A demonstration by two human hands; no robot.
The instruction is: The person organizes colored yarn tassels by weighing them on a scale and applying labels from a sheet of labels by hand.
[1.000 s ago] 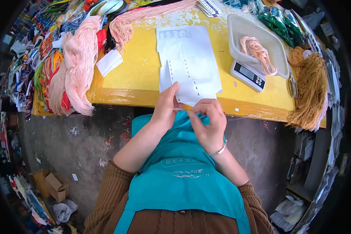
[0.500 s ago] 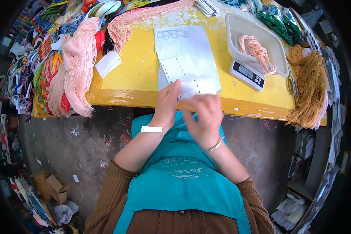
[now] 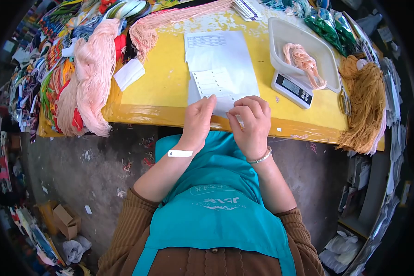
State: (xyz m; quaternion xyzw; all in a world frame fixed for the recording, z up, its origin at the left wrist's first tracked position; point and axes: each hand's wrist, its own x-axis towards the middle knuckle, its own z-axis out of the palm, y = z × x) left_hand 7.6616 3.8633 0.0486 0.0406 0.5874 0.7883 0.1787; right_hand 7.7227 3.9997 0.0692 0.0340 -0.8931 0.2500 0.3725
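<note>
White label sheets printed with small 4s lie on a larger paper near the table's front edge. My left hand pinches the lower edge of the labels between thumb and fingers. A white strip marked 4 sticks to my left wrist. Just right of it, my right hand has thumb and fingertips drawn together beside the sheet's lower right part; whatever is between them is too small to make out. A bracelet circles my right wrist.
At the right, a plastic tub with peach thread rests on a digital scale. Pink skeins and folded white paper lie left. Brown thread hangs over the right edge, near scissors.
My right hand has moved slightly right and its fingers have come together at the labels. My left hand stays nearly in place, and the label sheet sits slightly lower.
</note>
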